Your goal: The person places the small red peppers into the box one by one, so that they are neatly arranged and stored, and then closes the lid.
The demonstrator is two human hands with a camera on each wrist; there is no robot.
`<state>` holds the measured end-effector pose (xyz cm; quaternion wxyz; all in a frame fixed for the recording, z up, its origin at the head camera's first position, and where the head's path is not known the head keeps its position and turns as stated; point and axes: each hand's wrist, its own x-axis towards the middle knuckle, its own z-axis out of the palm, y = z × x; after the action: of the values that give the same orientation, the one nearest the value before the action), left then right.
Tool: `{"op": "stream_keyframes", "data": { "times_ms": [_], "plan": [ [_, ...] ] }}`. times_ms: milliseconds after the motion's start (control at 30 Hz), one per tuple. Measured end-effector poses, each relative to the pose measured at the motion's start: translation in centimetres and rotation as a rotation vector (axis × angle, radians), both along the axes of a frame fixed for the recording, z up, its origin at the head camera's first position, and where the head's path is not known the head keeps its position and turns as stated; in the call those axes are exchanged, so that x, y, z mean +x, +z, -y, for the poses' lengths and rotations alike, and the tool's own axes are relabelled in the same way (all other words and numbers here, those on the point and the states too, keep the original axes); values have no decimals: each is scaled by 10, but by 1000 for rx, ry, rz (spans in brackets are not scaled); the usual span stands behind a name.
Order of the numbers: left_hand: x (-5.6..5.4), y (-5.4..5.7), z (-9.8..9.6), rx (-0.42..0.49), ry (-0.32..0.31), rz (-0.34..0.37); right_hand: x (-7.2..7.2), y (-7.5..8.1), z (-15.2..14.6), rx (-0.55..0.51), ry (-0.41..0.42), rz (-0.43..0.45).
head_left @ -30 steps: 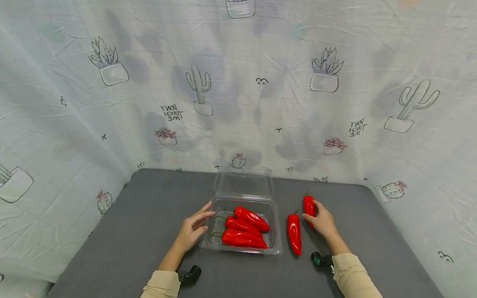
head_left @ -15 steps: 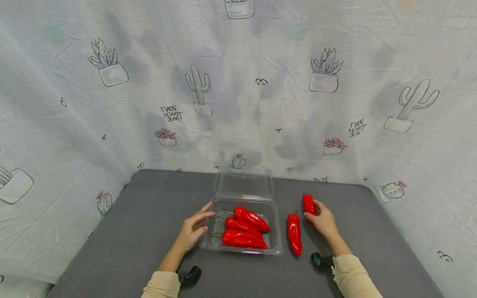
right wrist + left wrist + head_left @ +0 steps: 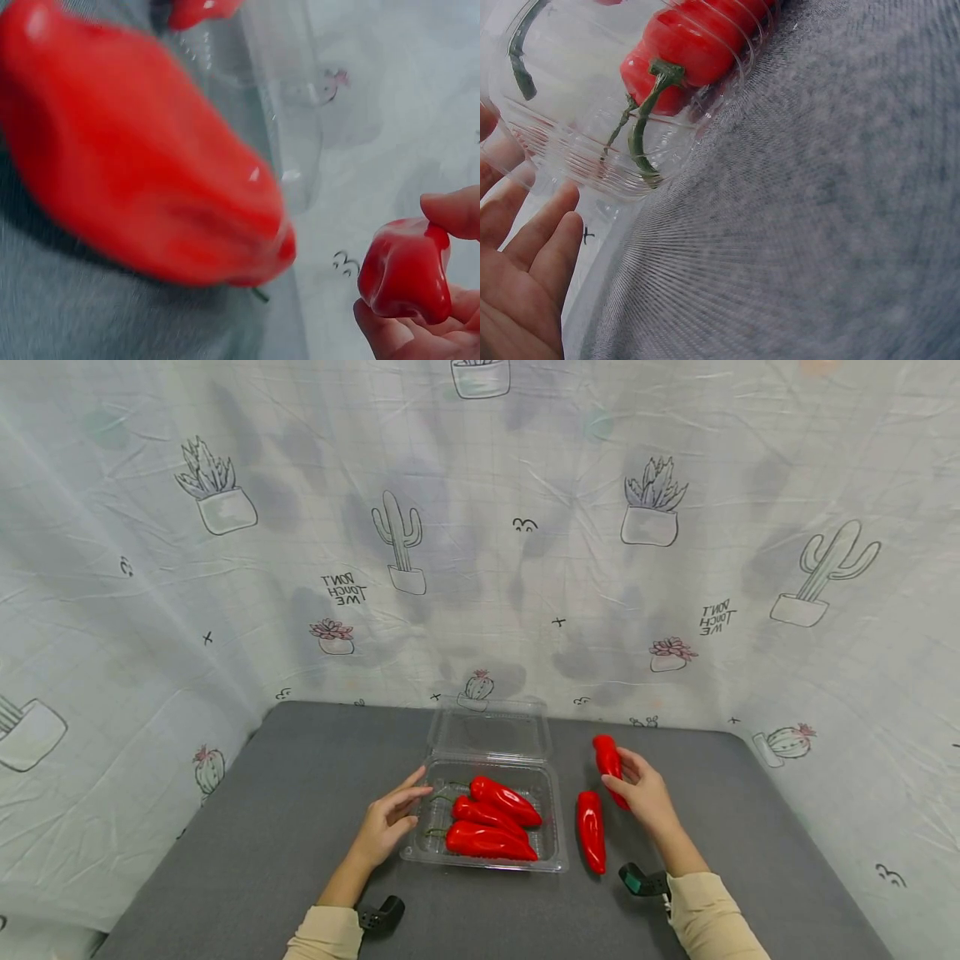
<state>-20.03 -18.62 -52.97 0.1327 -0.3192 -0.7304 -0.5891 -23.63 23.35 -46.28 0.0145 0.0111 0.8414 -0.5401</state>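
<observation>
A clear plastic clamshell container [image 3: 558, 827] sits with its lid [image 3: 491, 731] tipped back, and 3 red peppers [image 3: 491, 841] lie inside, green stems to the left. My left hand [image 3: 386, 825] is at the container's left wall, fingers extended and slightly bent; in the left wrist view the fingertips meet the ribbed plastic. Between thumb and fingers, my right hand [image 3: 648, 797] pinches a red pepper [image 3: 608, 758], held above the table right of the container. Its lower end shows in the right wrist view, near the thumb [image 3: 454, 212]. Another red pepper [image 3: 591, 832] lies just left of that hand.
The grey cloth-covered table [image 3: 300, 793] reaches back to a pale curtain [image 3: 480, 568] printed with potted cacti. A black wrist camera [image 3: 382, 914] sits by the left sleeve, and a second black wrist camera [image 3: 641, 881] is by the right sleeve, near the lying pepper.
My right hand has lifted its pepper off the table and moved it a little left and toward the back. The left hand, the container and the other peppers stay put.
</observation>
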Motion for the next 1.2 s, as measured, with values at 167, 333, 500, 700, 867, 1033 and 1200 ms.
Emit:
{"op": "stream_keyframes", "data": {
  "times_ms": [167,333,500,700,867,1033,1200],
  "plan": [
    [0,0,0,2,2,-15,4,9,9,-120,32,-17],
    [0,-1,0,0,-2,-23,7,15,18,-179,67,-34],
    [-2,-4,1,-4,1,-23,10,18,25,-202,121,-31],
    [-2,-3,0,-2,1,-24,13,21,34,-218,200,-57],
    [-1,-1,0,2,-2,-19,14,22,42,-220,269,-89],
    [-1,-2,0,1,-2,6,15,22,49,-202,325,-94],
    [-2,-4,1,1,1,14,14,20,56,-200,397,-99]
  ]
}}
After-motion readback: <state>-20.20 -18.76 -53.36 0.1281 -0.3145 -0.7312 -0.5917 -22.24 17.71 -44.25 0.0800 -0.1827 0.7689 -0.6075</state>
